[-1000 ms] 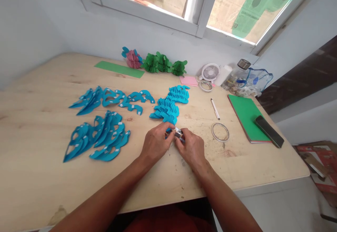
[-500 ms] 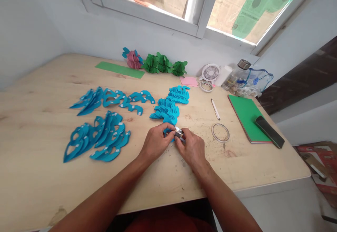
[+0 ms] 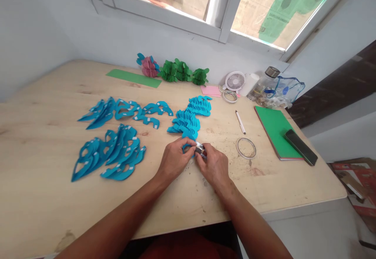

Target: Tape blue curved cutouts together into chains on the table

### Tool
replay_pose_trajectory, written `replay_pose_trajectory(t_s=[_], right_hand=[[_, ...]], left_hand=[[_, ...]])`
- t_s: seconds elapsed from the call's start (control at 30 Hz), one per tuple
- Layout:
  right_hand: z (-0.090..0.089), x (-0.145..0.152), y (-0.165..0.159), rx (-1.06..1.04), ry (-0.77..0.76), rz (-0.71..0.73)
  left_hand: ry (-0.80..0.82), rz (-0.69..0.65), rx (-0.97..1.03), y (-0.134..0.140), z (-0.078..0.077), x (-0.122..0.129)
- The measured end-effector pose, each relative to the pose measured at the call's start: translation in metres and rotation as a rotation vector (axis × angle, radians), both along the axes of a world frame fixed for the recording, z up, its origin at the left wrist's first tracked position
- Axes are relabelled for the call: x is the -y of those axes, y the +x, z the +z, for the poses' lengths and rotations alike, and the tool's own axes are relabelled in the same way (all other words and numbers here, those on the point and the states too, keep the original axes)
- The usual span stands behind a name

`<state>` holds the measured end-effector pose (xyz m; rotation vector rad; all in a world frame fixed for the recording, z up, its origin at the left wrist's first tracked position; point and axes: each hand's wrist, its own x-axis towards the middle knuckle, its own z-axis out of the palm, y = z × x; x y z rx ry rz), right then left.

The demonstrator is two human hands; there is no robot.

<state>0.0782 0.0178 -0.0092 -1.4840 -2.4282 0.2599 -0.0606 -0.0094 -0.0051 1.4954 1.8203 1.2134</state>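
Close in front of me, both hands meet at a small silver and dark metal object that looks like a mini stapler. My left hand is closed, its thumb and forefinger pinching the left end. On the other end, the fingers of my right hand are closed around it, hiding part of it. A folded blue paper cutout reaches beneath my left fingertips, and its lower part is covered. Beyond it lie stacked wavy blue cutouts and another such stack.
Blue paper cutouts with white tabs spread on the left. A tape roll, a white pen, a green notebook and a phone lie right. Green paper shapes, a fan and a bottle line the wall.
Almost nothing differs. The fingers shift very slightly around the small metal object, while the papers and other things on the table stay put.
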Motion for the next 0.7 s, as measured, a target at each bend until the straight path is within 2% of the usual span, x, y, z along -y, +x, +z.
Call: replay_pose_trajectory(t_s=[0.33,0.7], right_hand=[[0.0007,0.0004,-0.0008,-0.011,-0.004,0.003],[0.0010,0.0021,-0.0020,-0.028,-0.017,0.007]], left_hand=[[-0.008,0.007,0.030,0.0010,-0.0009,-0.0012],[-0.031,0.088,0.077,0.0040,-0.0018,-0.0036]])
